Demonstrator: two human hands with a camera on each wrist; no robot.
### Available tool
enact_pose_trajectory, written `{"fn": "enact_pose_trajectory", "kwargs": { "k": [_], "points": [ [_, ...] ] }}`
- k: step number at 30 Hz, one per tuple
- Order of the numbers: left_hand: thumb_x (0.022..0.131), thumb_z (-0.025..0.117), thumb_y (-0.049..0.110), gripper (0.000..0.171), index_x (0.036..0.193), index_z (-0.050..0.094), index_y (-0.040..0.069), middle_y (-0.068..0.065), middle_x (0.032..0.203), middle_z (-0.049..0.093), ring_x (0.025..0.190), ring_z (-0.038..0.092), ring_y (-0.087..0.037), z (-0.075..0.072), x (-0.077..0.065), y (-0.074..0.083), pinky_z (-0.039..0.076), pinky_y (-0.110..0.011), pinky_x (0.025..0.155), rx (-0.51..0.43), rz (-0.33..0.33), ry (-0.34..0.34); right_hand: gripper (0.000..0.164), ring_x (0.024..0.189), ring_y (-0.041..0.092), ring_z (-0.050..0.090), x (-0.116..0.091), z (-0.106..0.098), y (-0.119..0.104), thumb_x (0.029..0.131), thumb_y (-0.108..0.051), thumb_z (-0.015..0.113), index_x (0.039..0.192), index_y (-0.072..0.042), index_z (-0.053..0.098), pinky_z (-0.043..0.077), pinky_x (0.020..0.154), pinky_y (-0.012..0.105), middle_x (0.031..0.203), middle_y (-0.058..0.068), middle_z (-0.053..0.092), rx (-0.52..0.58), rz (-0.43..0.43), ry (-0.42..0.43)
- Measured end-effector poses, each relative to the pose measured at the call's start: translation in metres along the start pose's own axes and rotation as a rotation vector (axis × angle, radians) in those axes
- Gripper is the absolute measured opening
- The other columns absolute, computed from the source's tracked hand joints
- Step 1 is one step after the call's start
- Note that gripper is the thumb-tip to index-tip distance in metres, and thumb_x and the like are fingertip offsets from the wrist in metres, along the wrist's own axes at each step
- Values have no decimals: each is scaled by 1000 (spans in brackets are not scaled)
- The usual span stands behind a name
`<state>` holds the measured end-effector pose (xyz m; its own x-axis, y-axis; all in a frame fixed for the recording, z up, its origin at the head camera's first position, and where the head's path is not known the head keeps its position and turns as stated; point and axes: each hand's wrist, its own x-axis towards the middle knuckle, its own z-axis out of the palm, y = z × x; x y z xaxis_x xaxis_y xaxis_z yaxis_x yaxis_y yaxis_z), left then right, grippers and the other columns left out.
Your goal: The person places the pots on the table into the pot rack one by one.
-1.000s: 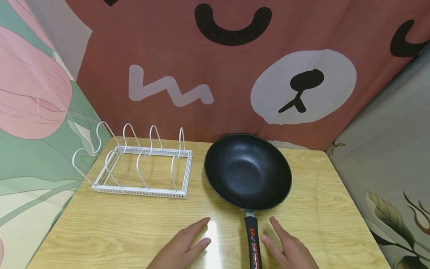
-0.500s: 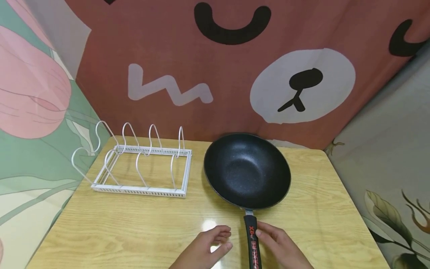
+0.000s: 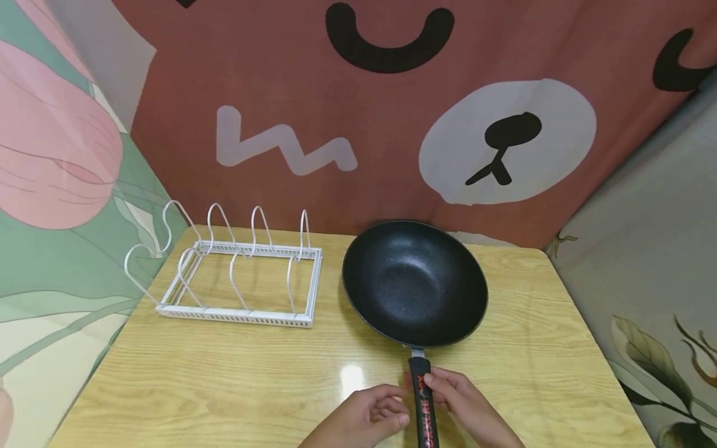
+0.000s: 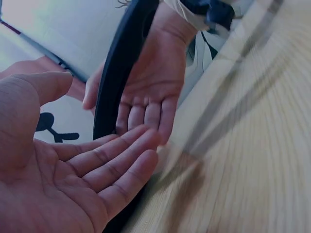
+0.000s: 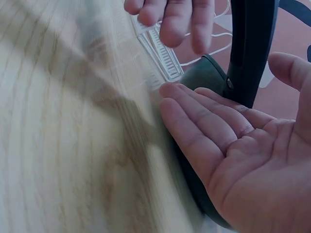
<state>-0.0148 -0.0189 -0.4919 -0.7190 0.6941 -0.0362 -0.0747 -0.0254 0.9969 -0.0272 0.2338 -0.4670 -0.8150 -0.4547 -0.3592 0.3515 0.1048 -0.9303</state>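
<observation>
A black wok (image 3: 414, 286) lies on the table, its black handle (image 3: 424, 404) with red lettering extending toward the near edge. My right hand (image 3: 465, 398) is at the right side of that handle. Its thumb is right at the handle's edge, and its fingers reach beneath it. In the right wrist view those fingers (image 5: 209, 126) are nearly straight, palm up. My left hand (image 3: 364, 417) is left of the handle, thumb and fingers apart with nothing between them. The left wrist view shows its fingers (image 4: 116, 170) lightly bent, reaching toward the handle's underside.
A white rack (image 3: 235, 317) with several wire loops stands on the left of the wooden table (image 3: 224, 379). A brown-red cloth (image 3: 381, 186) printed with a cartoon face hangs right behind the wok. Patterned cloths hang along both sides.
Both hands have moved inward toward the handle. The right hand's fingers have slid beneath it, and the left hand has come close to its left side. Wok and rack stay in place.
</observation>
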Motion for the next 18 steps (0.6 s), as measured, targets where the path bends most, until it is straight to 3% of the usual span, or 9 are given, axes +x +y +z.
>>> {"fn": "enact_pose_trajectory", "kwargs": {
  "k": [5, 8, 14, 18],
  "points": [
    [105, 59, 19, 42, 139, 54, -4, -17, 106, 73, 96, 71, -15, 4, 4, 2, 54, -27, 90, -170, -18, -34, 54, 126, 20, 59, 4, 3, 0, 111, -38, 45, 142, 5, 56, 46, 99, 32, 141, 16, 60, 31, 45, 11],
    [105, 57, 15, 42, 139, 52, -8, -23, 107, 72, 95, 71, -17, 7, 8, 3, 56, -31, 89, -241, -6, -38, 52, 128, 18, 57, 7, 5, 0, 111, -36, 45, 141, 5, 58, 46, 100, 31, 140, 15, 61, 55, 32, 2],
    [107, 51, 15, 45, 145, 47, -9, -18, 115, 71, 94, 69, -12, 13, 13, 4, 57, -31, 87, -354, -55, -79, 48, 127, 20, 59, 8, 4, 4, 113, -24, 38, 142, 12, 50, 46, 104, 30, 141, 26, 56, 97, -79, -83],
    [108, 49, 17, 46, 146, 44, -10, -8, 109, 71, 93, 67, -9, 17, 15, 4, 57, -26, 82, -469, -114, -140, 47, 127, 23, 60, 8, 3, 6, 114, -23, 36, 141, 13, 50, 46, 104, 30, 139, 28, 57, 135, -106, -109]
  ]
}}
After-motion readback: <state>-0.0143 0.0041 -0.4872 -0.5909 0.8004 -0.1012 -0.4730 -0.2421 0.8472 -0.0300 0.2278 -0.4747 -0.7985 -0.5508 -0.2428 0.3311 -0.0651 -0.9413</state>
